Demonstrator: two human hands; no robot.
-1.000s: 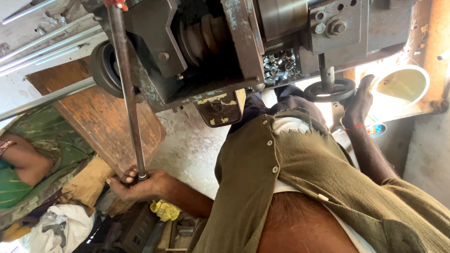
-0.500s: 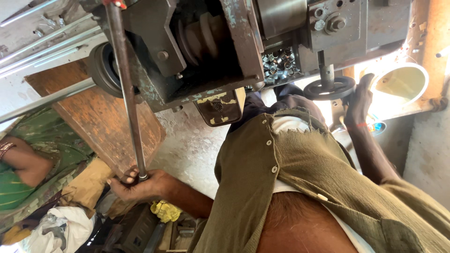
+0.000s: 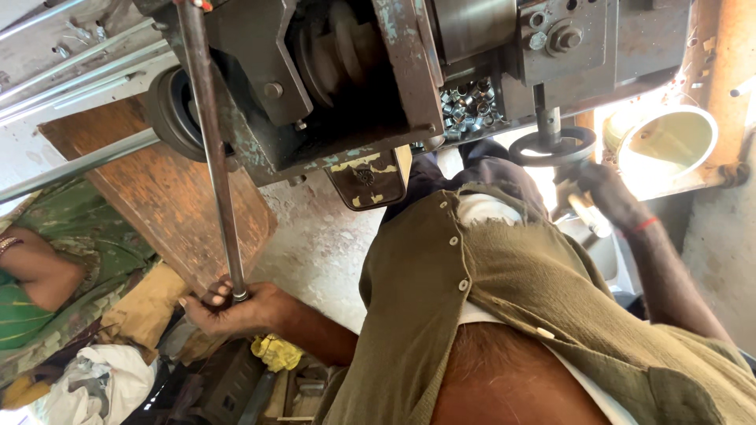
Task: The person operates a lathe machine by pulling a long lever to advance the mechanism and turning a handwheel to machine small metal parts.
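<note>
Head view: person's own torso in an olive shirt [image 3: 504,291] at the bottom, grey-green machine [image 3: 354,102] across the top.
Rod: long steel lever rod [image 3: 213,157] runs from the machine's top left corner straight down, past its body, to the left hand.
Left hand: left hand [image 3: 232,307] clenched round the rod's lower end, below the machine, fingers wrapped, thumb side up.
Handwheel: small black handwheel [image 3: 551,147] hangs on a short shaft under the machine's right part.
Right hand: right hand [image 3: 602,193] just below and right of the handwheel, fingers curled round a pale handle [image 3: 587,214]; glare hides part of the grip.
Progress: both hands on the machine's controls, so the work looks mid-run. A heap of small shiny metal pieces [image 3: 468,106] sits in the machine above the handwheel; whether finished or waiting, cannot tell. No workpiece seen at the cutting end.
Around: wooden board [image 3: 165,197] left of and below the machine; pale round tub [image 3: 669,142] right of it; yellow rag [image 3: 276,352] below, near the left forearm.
Other person: someone in green cloth [image 3: 47,260] sits far left of the machine, hands not on it.
</note>
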